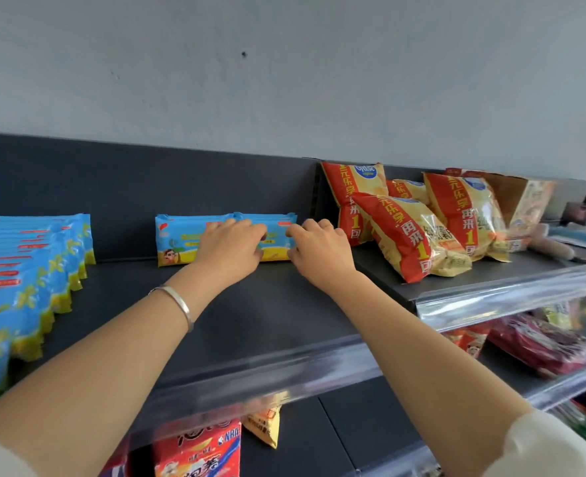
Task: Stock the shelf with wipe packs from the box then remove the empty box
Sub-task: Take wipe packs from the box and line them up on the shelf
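A blue and yellow wipe pack (178, 241) stands upright against the dark back panel of the top shelf (250, 304). My left hand (231, 246) rests on the pack's front, fingers curled over it. My right hand (319, 251) touches the pack's right end, fingers bent. A second pack seems to stand behind the first, its top edge showing. A long row of the same wipe packs (26, 277) stands on the shelf's left side. No box shows in this view.
Red and yellow snack bags (412, 232) lean in a pile on the neighbouring shelf to the right, with an open carton (522, 201) behind them. A clear price rail (267, 376) runs along the shelf front. Lower shelves hold more snack packs (198, 452).
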